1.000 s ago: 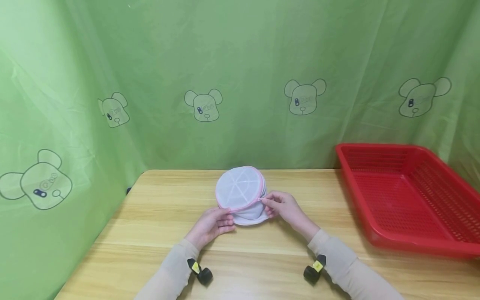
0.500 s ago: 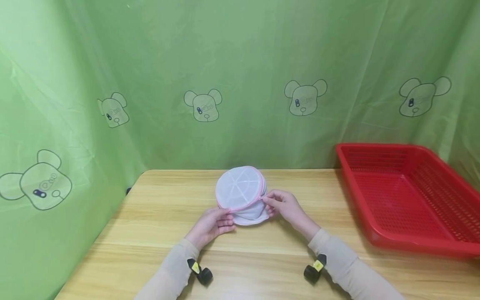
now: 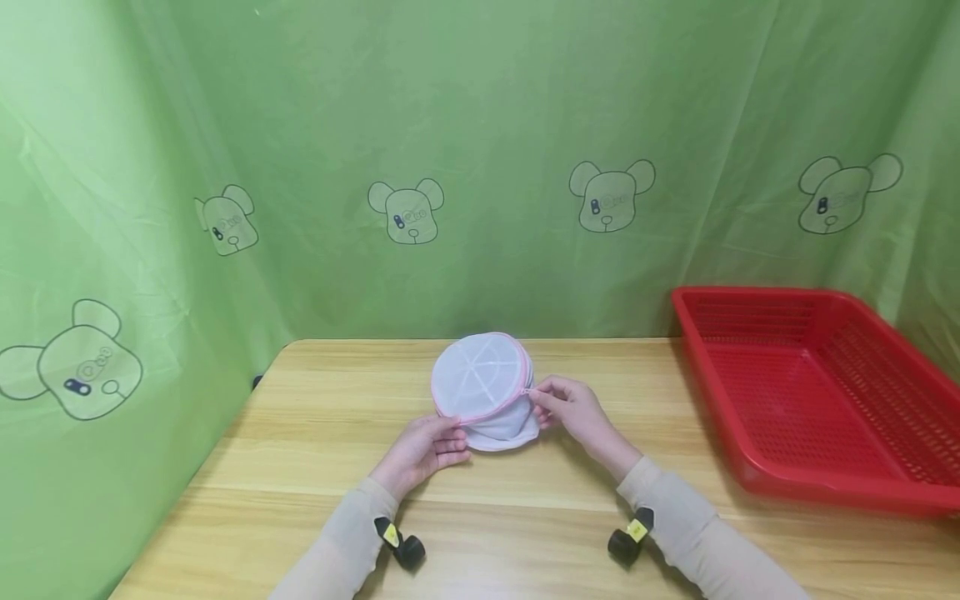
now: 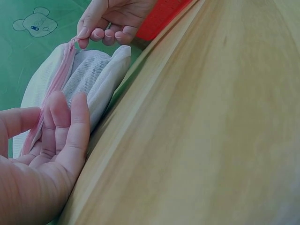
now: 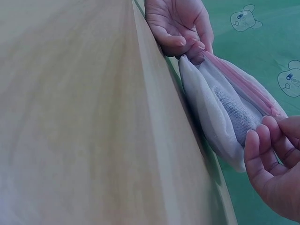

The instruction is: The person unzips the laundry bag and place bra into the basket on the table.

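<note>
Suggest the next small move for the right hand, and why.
I'd probably draw the zipper pull a little along the pink zipper, away from the left hand: the right hand pinches the pull, while the left pinches the pink edge of the white bag, which should steady it.

At 8 o'clock the left hand (image 4: 42,171) grips the pink zip (image 4: 55,82) of a white mesh bag (image 4: 84,80) between thumb and fingers; the bag lies toward 10. At 11 the right hand (image 4: 115,18) pinches the zip's far end, apparently by the pull, too small to be sure. A green curtain (image 4: 14,61) bears a mouse-eared drawing (image 4: 42,24) at 10. Something red (image 4: 164,18) shows at 12; the table (image 4: 201,126) spans 1 to 6.
</note>
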